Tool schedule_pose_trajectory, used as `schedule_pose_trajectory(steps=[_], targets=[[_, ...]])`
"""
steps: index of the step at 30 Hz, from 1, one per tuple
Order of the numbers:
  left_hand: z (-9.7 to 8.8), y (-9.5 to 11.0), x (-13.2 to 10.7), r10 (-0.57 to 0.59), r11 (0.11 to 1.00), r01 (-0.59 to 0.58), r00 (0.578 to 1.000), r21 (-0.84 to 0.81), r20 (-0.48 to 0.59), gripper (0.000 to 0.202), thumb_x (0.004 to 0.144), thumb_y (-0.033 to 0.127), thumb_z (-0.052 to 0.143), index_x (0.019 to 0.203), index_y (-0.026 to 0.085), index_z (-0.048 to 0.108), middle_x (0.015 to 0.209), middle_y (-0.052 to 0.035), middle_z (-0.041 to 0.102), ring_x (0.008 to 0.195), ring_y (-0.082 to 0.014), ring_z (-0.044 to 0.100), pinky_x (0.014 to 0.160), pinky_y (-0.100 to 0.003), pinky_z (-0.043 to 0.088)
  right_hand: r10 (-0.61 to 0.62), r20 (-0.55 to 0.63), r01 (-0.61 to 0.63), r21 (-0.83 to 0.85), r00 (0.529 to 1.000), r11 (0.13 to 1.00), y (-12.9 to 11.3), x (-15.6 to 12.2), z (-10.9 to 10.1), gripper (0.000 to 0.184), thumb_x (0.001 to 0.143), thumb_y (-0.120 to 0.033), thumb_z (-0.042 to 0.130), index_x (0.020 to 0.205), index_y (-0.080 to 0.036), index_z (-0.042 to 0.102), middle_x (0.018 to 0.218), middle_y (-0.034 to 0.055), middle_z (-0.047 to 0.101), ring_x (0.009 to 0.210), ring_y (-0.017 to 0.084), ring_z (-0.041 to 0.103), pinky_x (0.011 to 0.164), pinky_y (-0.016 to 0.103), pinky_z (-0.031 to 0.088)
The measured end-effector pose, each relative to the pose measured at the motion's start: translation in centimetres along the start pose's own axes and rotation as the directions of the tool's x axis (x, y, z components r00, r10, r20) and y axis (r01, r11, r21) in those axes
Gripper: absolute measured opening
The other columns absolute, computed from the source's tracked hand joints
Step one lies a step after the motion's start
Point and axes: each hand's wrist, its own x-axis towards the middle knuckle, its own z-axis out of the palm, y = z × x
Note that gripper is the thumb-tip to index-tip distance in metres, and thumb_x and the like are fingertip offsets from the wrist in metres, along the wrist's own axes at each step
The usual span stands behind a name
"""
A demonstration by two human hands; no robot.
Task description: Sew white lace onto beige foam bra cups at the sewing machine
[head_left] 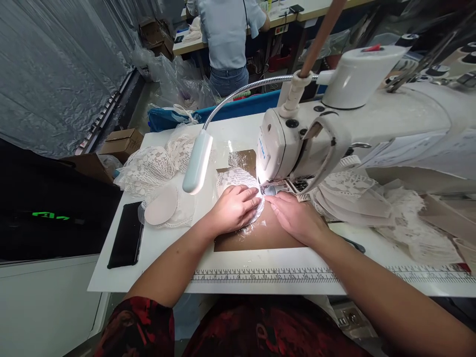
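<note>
A white lace piece [235,179] lies on a brown board under the needle area of a white sewing machine [334,124]. My left hand [233,208] presses flat on the lace, fingers pointing toward the presser foot [268,189]. My right hand [295,214] rests flat on the board just right of it, fingertips touching the lace edge beside the presser foot. Neither hand grips anything; both lie palm down.
A gooseneck lamp [198,161] hangs over the table left of my hands. Lace cups [148,171] and a round pad [162,205] lie at left, a black phone [126,234] near the left edge. More lace pieces [372,198] pile at right. Another person [227,34] stands at a far table.
</note>
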Motion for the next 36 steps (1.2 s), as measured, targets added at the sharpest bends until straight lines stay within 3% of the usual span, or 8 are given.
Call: schedule_pose_trajectory(steps=[14, 26, 36], targets=[[-0.2, 0.1, -0.1, 0.14, 0.987, -0.141, 0.99, -0.076, -0.01, 0.033, 0.097, 0.029, 0.037, 0.115, 0.018, 0.062, 0.122, -0.0111, 0.062, 0.11, -0.0221, 0.053, 0.092, -0.042, 0.043, -0.079, -0.02, 0.08, 0.057, 0.997, 0.995, -0.7, -0.1, -0.7, 0.035, 0.09, -0.019, 0.04, 0.111, -0.022, 0.068, 0.102, 0.0072, 0.068, 0.079, 0.017, 0.06, 0.067, 0.028, 0.042], [0.2, -0.3, 0.1, 0.112, 0.991, -0.112, 0.994, -0.068, 0.002, 0.03, 0.098, 0.027, 0.037, 0.11, 0.017, 0.062, 0.126, -0.0082, 0.061, 0.109, -0.0209, 0.054, 0.091, -0.038, 0.044, -0.137, 0.038, 0.139, -0.053, 0.99, 0.989, -0.5, -0.2, -0.2, 0.038, 0.086, -0.013, 0.04, 0.109, -0.018, 0.069, 0.088, 0.0076, 0.064, 0.074, 0.017, 0.053, 0.063, 0.027, 0.036], [0.6, -0.1, 0.2, 0.055, 0.998, -0.056, 0.998, -0.041, -0.005, 0.037, 0.096, 0.031, 0.038, 0.122, 0.013, 0.057, 0.129, -0.0125, 0.059, 0.108, -0.025, 0.054, 0.088, -0.042, 0.044, -0.044, 0.036, 0.048, -0.111, 0.998, 0.993, -0.8, -0.1, -0.1, 0.04, 0.089, -0.016, 0.04, 0.121, -0.017, 0.064, 0.093, 0.0074, 0.067, 0.08, 0.019, 0.058, 0.065, 0.028, 0.038]])
